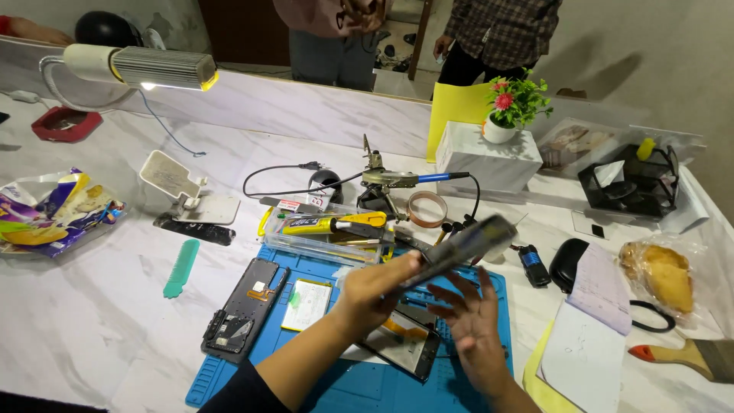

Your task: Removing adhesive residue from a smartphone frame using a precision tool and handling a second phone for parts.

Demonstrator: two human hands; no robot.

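Observation:
My left hand point(376, 292) grips one end of a thin dark phone panel point(468, 245) and holds it tilted above the blue work mat point(336, 382). The panel is blurred. Just below it my right hand point(472, 321) is spread flat, fingers apart, holding nothing. Under both hands a phone body with an orange flex cable point(404, 344) lies on the mat. A dark phone frame point(245, 307) and a white-green battery point(306, 304) rest on the mat's left side.
A clear tray with a yellow glue tube point(329, 227), a soldering stand point(380, 183), copper tape roll point(427, 209), green comb point(181, 268), lamp point(138, 67), white box with flower pot point(489, 157), notebook point(592, 329), brush point(692, 356) and snack bags surround the mat. Two people stand beyond the table.

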